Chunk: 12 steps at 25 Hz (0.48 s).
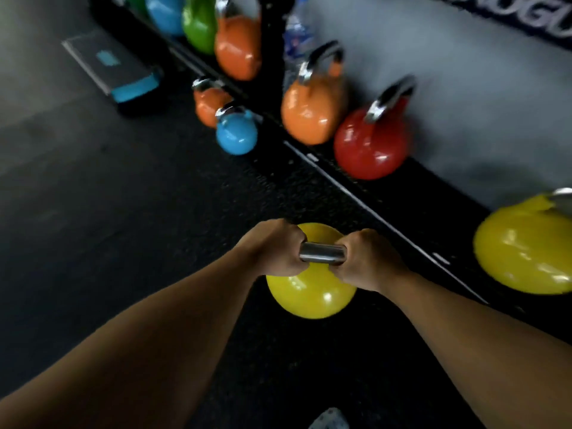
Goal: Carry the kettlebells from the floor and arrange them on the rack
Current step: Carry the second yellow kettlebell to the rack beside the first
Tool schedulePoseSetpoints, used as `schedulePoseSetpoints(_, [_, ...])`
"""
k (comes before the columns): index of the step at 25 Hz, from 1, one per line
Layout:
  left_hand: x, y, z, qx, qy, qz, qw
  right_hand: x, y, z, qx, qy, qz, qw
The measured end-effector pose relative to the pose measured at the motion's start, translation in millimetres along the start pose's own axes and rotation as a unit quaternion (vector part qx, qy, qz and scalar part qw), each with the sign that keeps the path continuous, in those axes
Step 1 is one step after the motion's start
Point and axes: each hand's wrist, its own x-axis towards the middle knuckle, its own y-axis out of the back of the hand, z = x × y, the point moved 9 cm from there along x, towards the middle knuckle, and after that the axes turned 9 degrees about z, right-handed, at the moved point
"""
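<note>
A yellow kettlebell (pixel 312 294) with a steel handle hangs low in the middle of the view. My left hand (pixel 275 249) and my right hand (pixel 360 258) are both shut on its handle, one at each end. The black rack (pixel 272 32) stands at the top, holding a blue (pixel 164 13), a green (pixel 198 26) and an orange kettlebell (pixel 236 48). On the floor by the wall sit an orange kettlebell (pixel 311 114), a red one (pixel 370 147) and another yellow one (pixel 523 246). A small orange (pixel 207 103) and a small blue kettlebell (pixel 236 134) sit near the rack's foot.
A grey and blue step platform (pixel 114 66) lies on the dark rubber floor at the upper left. A plastic water bottle (pixel 297 35) stands behind the rack by the grey wall. A shoe tip (pixel 329 419) shows at the bottom edge.
</note>
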Motion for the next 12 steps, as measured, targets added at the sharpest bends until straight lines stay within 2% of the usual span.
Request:
schedulePoseSetpoints(7, [148,40,134,0.07,-0.141,0.066,0.985,-4,128,137,-0.058,-0.091,0.166,0.98])
schedulePoseSetpoints(12, [227,39,192,0.105,-0.236,0.106,0.96,8,168,208,-0.09,-0.15,0.219,0.96])
